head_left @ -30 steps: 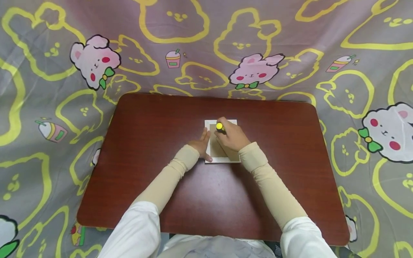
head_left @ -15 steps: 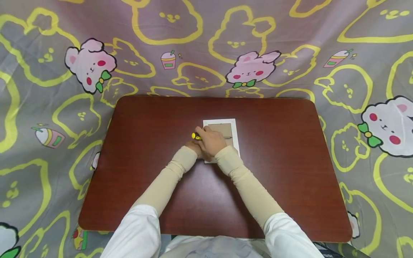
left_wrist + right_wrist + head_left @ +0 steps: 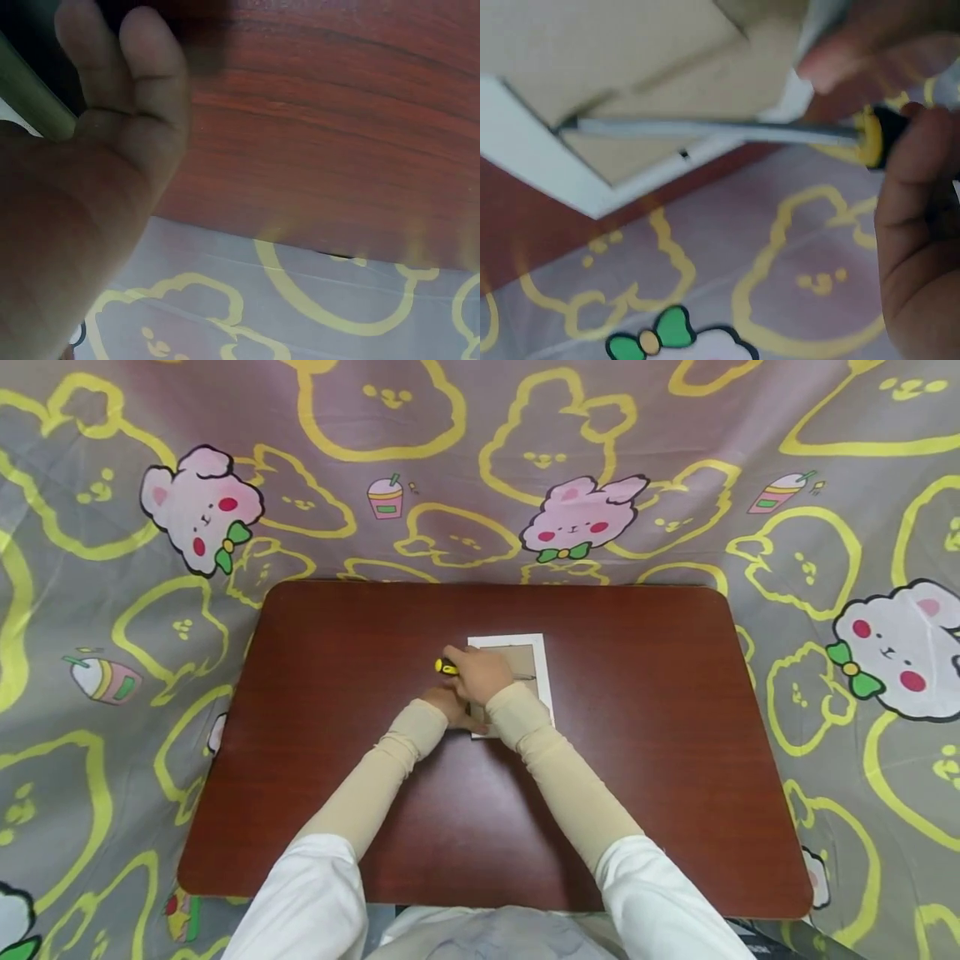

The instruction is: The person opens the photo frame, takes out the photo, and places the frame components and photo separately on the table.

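A white picture frame (image 3: 542, 681) lies back side up, its brown backing board (image 3: 667, 45) showing. My right hand (image 3: 483, 672) grips a screwdriver (image 3: 705, 129) by its yellow and black handle. The shaft lies low across the board, its tip right at the inner edge of the far-right border. At the frame's left side, my left hand (image 3: 452, 703) holds the edge, partly hidden under the right hand. Bent fingers of the left hand (image 3: 97, 172) show in the left wrist view. A small dark tab (image 3: 684, 154) sits at the border's inner edge.
The red-brown table (image 3: 637, 735) has rounded corners and surrounds the frame. Behind it and along both sides hangs a grey curtain (image 3: 450, 443) printed with yellow outlines and rabbit faces.
My right hand has moved left with the screwdriver, which has swung from pointing down-right to lying sideways, tip at the right border. In the last half second it shifted only slightly. The left hand stays.
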Tool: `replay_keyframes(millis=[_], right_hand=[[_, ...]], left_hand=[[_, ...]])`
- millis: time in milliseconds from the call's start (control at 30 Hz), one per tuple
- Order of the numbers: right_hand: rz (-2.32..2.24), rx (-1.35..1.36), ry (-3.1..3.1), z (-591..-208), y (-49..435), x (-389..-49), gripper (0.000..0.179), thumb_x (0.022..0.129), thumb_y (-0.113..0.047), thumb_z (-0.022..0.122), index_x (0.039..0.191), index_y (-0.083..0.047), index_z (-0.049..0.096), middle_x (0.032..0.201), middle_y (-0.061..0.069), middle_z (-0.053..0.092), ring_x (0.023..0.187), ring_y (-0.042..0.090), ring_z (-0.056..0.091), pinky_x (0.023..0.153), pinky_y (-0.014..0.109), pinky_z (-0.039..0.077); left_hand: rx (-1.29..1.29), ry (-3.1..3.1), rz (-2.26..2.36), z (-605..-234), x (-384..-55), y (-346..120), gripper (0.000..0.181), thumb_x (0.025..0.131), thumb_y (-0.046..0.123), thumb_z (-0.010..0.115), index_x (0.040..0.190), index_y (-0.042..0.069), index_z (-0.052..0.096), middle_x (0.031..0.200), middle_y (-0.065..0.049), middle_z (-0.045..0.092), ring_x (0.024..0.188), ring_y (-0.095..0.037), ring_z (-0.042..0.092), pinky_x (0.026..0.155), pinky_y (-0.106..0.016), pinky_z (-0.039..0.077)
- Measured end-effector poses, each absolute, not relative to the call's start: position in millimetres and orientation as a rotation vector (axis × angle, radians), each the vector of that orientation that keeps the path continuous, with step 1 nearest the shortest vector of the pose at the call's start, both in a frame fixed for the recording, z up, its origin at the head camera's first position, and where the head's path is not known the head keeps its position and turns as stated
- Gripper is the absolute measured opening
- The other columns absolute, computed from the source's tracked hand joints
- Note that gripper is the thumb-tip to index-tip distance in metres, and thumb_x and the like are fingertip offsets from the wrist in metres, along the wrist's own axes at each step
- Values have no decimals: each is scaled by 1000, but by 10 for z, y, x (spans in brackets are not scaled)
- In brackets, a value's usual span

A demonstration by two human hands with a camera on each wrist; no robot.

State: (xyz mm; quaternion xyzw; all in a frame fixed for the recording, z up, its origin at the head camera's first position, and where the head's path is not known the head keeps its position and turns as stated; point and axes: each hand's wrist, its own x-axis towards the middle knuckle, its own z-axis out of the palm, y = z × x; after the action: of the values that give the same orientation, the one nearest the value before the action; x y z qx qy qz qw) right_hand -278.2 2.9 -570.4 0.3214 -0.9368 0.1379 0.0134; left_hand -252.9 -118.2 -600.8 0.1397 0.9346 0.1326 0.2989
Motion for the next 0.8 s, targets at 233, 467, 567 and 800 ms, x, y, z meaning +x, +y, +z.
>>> replay_keyframes(millis=[233,467,567,800], right_hand=[[392,980,-3018,-5858,-75,-2794,30,89,-25,69,114,-17,53,90,4,66,73,21,66,57,40,54],[493,960,-2940,-5820,71,-2767,27,86,-21,67,108,-16,52,84,3,65,70,21,65,58,41,53],[524,959,-2910,-5778,165,-2757,26,88,-21,65,110,-15,53,85,4,66,72,22,65,60,40,54],[720,900,-2866,-5645,401,-2809,26,92,-21,66,114,-12,56,96,6,69,79,24,66,70,43,53]], left_hand=[[311,2498,481,-6069,-2528,-1254,102,74,59,82,152,6,42,147,-9,52,131,-25,50,108,-36,39],[349,2500,376,-6095,-2579,-1210,106,75,66,77,156,10,37,150,-8,50,130,-26,51,105,-40,42],[384,2506,286,-6107,-2590,-1202,111,76,71,74,159,10,31,152,-10,48,128,-29,53,102,-46,46],[392,2522,265,-6141,-2606,-1211,132,75,73,74,163,16,-6,169,-7,2,98,-39,68,86,-50,54]])
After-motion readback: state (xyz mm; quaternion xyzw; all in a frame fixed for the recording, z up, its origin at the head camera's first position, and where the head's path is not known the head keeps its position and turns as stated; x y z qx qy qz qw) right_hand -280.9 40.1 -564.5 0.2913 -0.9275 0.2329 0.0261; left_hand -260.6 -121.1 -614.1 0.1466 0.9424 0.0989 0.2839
